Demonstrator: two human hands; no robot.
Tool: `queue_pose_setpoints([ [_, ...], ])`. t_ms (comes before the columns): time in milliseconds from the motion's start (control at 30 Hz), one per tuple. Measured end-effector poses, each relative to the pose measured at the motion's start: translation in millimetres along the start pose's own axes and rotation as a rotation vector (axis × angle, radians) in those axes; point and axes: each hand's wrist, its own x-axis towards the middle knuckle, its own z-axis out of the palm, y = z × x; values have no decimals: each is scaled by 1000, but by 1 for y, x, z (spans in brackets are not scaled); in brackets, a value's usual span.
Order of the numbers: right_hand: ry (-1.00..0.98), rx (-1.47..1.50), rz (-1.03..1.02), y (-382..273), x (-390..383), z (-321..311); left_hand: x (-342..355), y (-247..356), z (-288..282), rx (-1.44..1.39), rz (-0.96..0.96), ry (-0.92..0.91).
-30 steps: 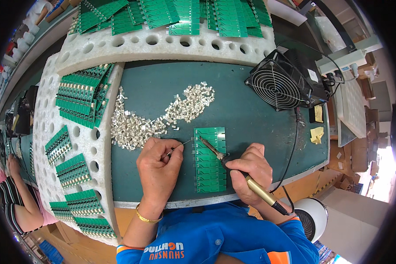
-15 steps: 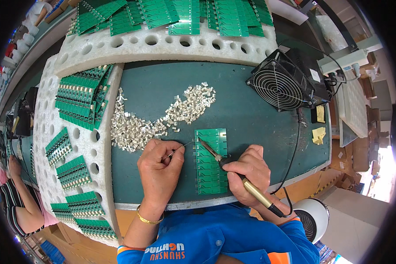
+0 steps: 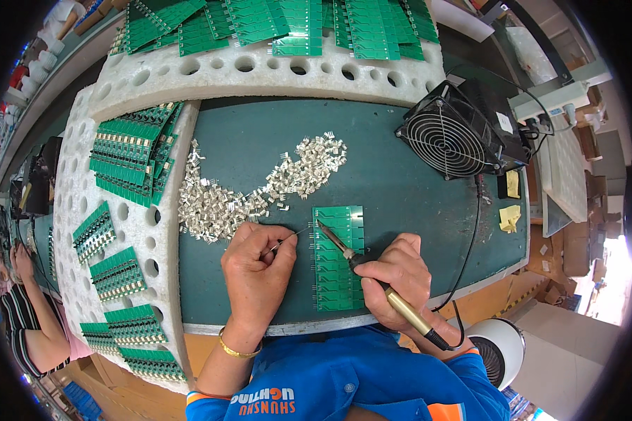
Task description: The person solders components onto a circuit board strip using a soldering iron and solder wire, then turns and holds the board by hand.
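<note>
A green circuit board panel (image 3: 339, 281) lies flat on the dark green work mat in front of me. My right hand (image 3: 398, 281) grips a soldering iron (image 3: 409, 309) by its handle, and the iron's tip meets the panel near its upper left edge. Pinched in my left hand (image 3: 258, 270) is a thin strand of solder wire (image 3: 300, 231), its end pointing at the same edge beside the tip. Whether wire and tip touch is too small to tell. Small white connectors (image 3: 221, 210) are heaped beyond my left hand.
White foam trays with holes (image 3: 211, 81) stand at the back and left, carrying green boards (image 3: 298, 28) and populated boards (image 3: 123, 151). A black fan (image 3: 446, 137) is at back right, the iron's cable (image 3: 476, 231) passing near it. Another person's arm (image 3: 42, 302) shows at far left.
The whole view has shifted very slightly. My hands, the soldering iron and the panel keep nearly the same places relative to each other. The other person's hand at far left has moved a little.
</note>
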Motion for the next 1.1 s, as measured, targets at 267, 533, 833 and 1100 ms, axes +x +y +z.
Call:
queue_pose_setpoints([
  [267,-8,-7,-5,-1,1,0,1,-1,3,17,42,33],
  [533,-14,-30,-15,-2,0,1,0,2,4,34,25,18],
  [833,-36,-66,-39,-5,-4,0,-1,3,3,40,31,4],
  [1100,-65,-111,-68,-8,-9,1,-1,-1,4,22,52,19],
])
